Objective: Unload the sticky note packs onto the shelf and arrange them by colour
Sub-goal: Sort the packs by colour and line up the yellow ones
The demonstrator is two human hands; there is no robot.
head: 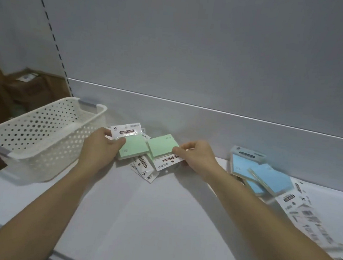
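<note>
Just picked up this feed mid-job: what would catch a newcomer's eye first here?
Two hands meet at the middle of the shelf: the left hand grips the first green pack, and the right hand pinches the second green pack beside it, over a few more packs lying beneath. To the right sits a loose pile of blue packs, and at the left stands a white perforated basket.

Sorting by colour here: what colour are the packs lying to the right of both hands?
Light blue. The blue packs show best in the head view.
</note>
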